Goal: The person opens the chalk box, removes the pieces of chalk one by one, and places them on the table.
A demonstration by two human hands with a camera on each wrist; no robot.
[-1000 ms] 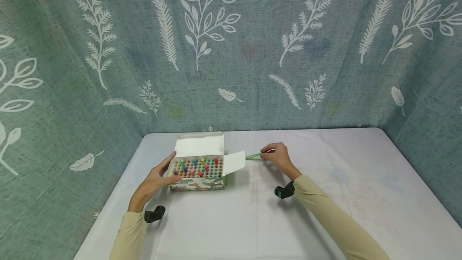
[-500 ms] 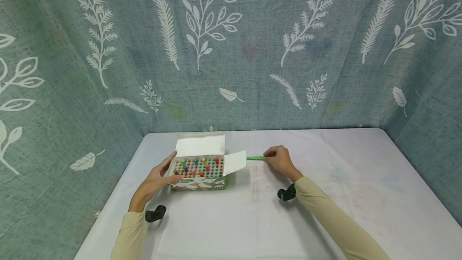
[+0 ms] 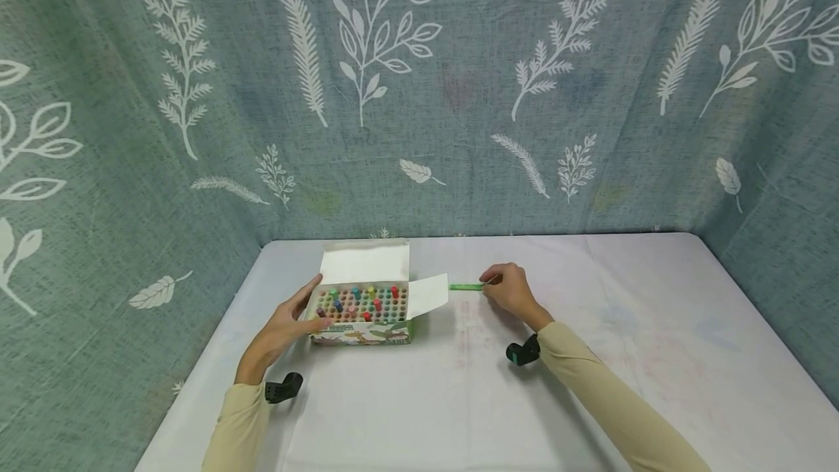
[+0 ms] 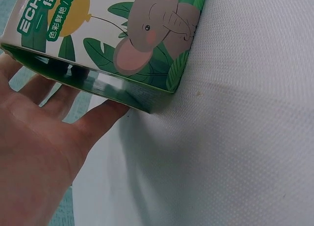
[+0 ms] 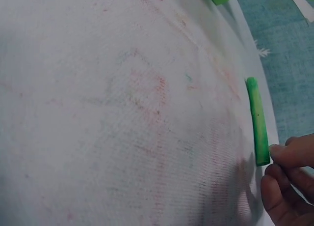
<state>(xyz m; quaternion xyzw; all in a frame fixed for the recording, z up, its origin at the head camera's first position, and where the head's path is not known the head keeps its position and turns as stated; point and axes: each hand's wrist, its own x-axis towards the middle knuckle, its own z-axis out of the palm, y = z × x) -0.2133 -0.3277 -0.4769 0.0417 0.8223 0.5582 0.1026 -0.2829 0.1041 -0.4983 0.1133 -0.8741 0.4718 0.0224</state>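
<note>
A cardboard chalk box (image 3: 359, 333) with an elephant print stands at the table's left, lid raised. Several colored chalk sticks (image 3: 376, 304) poke up from its rows of holes. My left hand (image 3: 282, 326) holds the box's left end, thumb along the front edge and the other fingers toward the back corner; in the left wrist view, fingers (image 4: 61, 100) sit partly behind the box. To the right of the box, a green chalk stick (image 5: 257, 120) lies flat on the cloth. My right hand (image 3: 511, 293) is at its right end, loosely bent fingers touching or nearly touching it without a visible pinch.
The box's white side flap (image 3: 427, 295) sticks out to the right, close to the green stick's left end. Its lid (image 3: 365, 263) stands up behind. White cloth (image 3: 419, 406) with faint colored smudges covers the table, and a patterned curtain (image 3: 459, 181) hangs behind.
The green chalk stick has gone from tilted in my right fingers to flat on the cloth. My right hand has shifted slightly right and loosened. The left hand stays on the box.
</note>
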